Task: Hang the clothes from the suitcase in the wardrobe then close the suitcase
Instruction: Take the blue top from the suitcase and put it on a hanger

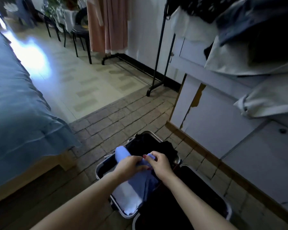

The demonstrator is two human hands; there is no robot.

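Observation:
An open suitcase (100, 170) with a silver rim and dark lining lies on the brick floor at the bottom centre. A light blue garment (131, 190) lies in its left half, partly lifted. My left hand (128, 165) grips the garment near its top. Just to the right, my right hand (160, 163) pinches a fold of the same cloth. Dark clothes (166, 148) lie behind it in the suitcase. A black clothes rail (158, 52) on wheels stands by the wall, with pink garments (110, 24) hanging at its far end.
A bed with a blue cover (15, 100) fills the left side. White cabinet doors (211, 113) stand to the right, with pale and dark clothes hanging above them. Black chairs (80, 32) stand at the back. Open tiled floor lies between bed and rail.

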